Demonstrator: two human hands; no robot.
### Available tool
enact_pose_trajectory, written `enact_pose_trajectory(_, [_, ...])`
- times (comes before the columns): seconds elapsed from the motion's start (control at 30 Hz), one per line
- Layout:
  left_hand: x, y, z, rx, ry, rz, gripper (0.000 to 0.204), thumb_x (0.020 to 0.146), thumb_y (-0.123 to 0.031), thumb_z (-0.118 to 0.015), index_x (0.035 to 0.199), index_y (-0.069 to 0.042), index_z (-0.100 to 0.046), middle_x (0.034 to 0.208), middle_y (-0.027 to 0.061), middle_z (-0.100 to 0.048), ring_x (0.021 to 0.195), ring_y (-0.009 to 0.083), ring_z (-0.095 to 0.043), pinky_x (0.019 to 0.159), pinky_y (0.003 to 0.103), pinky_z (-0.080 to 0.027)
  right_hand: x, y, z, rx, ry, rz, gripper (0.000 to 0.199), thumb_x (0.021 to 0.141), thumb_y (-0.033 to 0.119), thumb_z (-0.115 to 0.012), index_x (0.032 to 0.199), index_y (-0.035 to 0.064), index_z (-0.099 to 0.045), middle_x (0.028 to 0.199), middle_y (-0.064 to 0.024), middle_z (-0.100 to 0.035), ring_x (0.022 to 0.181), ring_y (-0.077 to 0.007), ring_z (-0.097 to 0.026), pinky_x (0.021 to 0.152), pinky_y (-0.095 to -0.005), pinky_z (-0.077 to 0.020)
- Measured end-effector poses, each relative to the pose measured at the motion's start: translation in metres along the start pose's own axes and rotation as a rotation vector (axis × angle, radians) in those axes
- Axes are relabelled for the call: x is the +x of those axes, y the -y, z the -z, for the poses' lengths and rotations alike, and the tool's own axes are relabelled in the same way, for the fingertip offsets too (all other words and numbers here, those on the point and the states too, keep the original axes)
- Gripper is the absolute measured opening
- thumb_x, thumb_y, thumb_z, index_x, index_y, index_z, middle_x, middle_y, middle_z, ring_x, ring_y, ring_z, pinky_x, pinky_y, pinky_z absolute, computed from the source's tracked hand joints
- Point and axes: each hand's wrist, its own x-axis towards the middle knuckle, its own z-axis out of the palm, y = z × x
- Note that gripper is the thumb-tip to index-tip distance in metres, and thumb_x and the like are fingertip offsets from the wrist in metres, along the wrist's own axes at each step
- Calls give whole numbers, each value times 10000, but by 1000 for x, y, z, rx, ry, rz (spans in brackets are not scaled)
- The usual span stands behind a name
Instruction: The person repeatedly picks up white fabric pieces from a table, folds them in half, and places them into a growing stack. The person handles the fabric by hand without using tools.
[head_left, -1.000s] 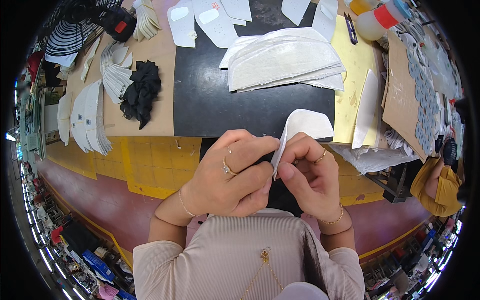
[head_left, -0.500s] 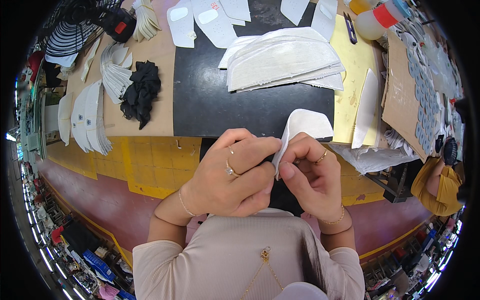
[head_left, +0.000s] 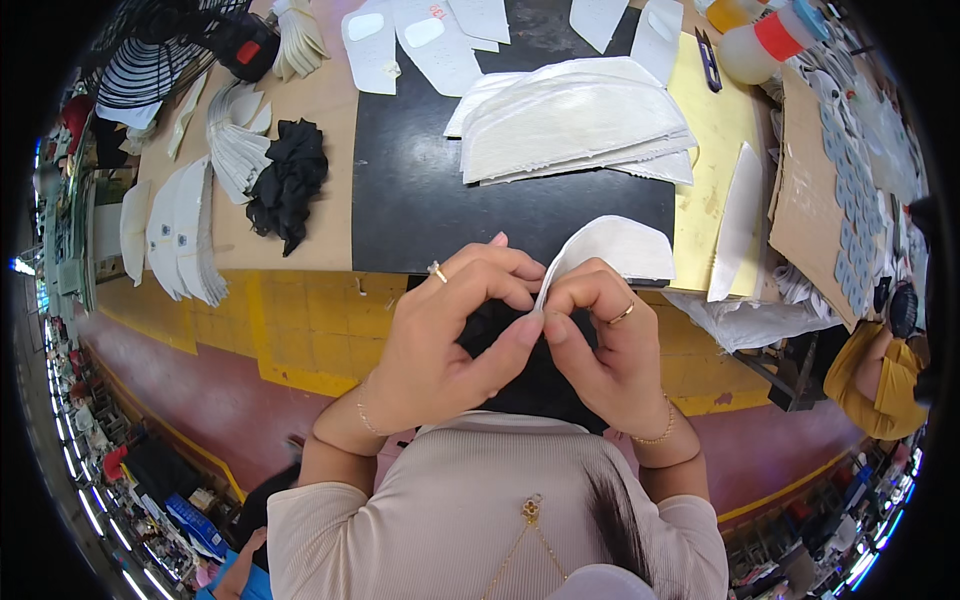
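A white curved cut piece of fabric stands at the table's front edge, its narrow end folded up between my hands. With thumb and bent forefinger, my right hand pinches that end. My left hand meets the same end from the other side, thumb and fingertips at its edge and the other fingers bent. Just beyond lies a stack of similar white pieces on a black mat.
Left on the table are a black crumpled cloth, bundles of white pieces and a fan. To the right are thread snips, a bottle with a red band, a single white piece and a cardboard sheet.
My left hand has turned, its thumb now raised against the fabric's end instead of tucked under. Both hands have shifted slightly left. A person in blue has appeared at the lower left.
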Motion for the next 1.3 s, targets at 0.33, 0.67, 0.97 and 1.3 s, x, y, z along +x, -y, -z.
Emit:
enact_pose_trajectory(0.33, [1, 7, 11, -471, 15, 478, 234, 928, -38, -640, 1137, 47, -576, 1052, 70, -646, 956, 99, -633, 757, 223, -508, 7, -27, -16, -204, -27, 197, 137, 853, 1, -679, 965, 28, -606, 899, -93, -619, 750, -183, -632, 649, -271, -505])
enact_pose_trajectory(0.67, [-6, 3, 1, -5, 13, 207, 280, 880, 28, -644, 1156, -11, -667, 1032, 97, -673, 903, 170, -661, 757, 257, -534, -7, -19, -5, 458, -115, -395, 103, 940, 56, -628, 997, -30, -638, 943, -116, -702, 814, -152, -698, 703, -235, -555])
enact_pose_trajectory(0.97, [-13, 17, -6, 267, 1, -156, 315, 784, 117, -665, 1078, 5, -688, 1049, 126, -672, 988, 261, -688, 803, 311, -567, -15, -16, -2, 541, -97, -474, 108, 936, 86, -645, 950, -21, -642, 871, -119, -708, 721, -151, -688, 659, -238, -556])
enact_pose_trajectory(1.3, [-17, 16, -7, 337, -6, -200, 320, 765, 110, -682, 1065, -1, -698, 1068, 128, -679, 935, 260, -697, 767, 304, -572, -16, -16, -2, 594, -71, -456, 128, 934, 88, -649, 972, -33, -636, 875, -63, -686, 744, -109, -681, 666, -214, -557])
